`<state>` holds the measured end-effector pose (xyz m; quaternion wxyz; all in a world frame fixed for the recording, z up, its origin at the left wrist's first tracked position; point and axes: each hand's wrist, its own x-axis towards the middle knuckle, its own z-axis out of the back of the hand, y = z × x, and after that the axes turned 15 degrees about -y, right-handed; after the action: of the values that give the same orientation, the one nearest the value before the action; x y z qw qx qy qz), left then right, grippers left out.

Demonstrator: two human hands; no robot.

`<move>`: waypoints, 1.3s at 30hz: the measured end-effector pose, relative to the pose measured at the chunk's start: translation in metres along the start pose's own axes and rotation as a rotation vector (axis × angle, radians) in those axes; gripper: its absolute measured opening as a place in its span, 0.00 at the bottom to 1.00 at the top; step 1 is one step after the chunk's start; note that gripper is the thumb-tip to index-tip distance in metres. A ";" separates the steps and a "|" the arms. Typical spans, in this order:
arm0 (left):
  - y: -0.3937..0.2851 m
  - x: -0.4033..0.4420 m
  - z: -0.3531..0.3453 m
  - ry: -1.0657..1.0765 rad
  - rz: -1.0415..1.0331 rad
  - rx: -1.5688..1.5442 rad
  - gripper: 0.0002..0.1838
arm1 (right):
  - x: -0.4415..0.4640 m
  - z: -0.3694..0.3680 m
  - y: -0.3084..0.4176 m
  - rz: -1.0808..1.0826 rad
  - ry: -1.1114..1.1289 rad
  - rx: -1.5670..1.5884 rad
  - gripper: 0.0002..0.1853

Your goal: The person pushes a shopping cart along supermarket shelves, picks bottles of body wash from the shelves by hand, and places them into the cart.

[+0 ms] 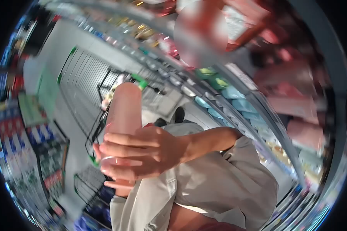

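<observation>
A tall, pale pink, translucent bottle-like cylinder [125, 106] tilts slightly in front of my torso. My right hand [154, 150] is closed around its lower part, with the fingers laid across it. Between those fingers shows a clear, rounded rim or base. My left hand [121, 185] sits underneath at the lower end; only a few fingertips and part of the wrist show, and the right hand hides the rest. It appears to hold the same cylinder from below.
A wire shopping cart [85, 69] with green corners stands ahead, small items near its handle. To the right runs a long shelf [254, 100] of pink, teal and white goods, partly blurred. Boxed goods [38, 134] fill a display at left. Another wire cart or basket [86, 188] is lower left.
</observation>
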<state>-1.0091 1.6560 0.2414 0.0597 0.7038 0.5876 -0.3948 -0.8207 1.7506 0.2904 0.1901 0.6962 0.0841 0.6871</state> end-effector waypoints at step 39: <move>-0.226 0.502 0.501 -0.096 0.133 0.699 0.22 | -0.180 -0.163 -0.125 -0.444 0.611 -0.582 0.17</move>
<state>-1.4515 1.8415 -0.3287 -0.1314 0.6992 0.3663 -0.5998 -0.9718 1.8211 0.0741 0.4860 0.3453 0.0866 0.7982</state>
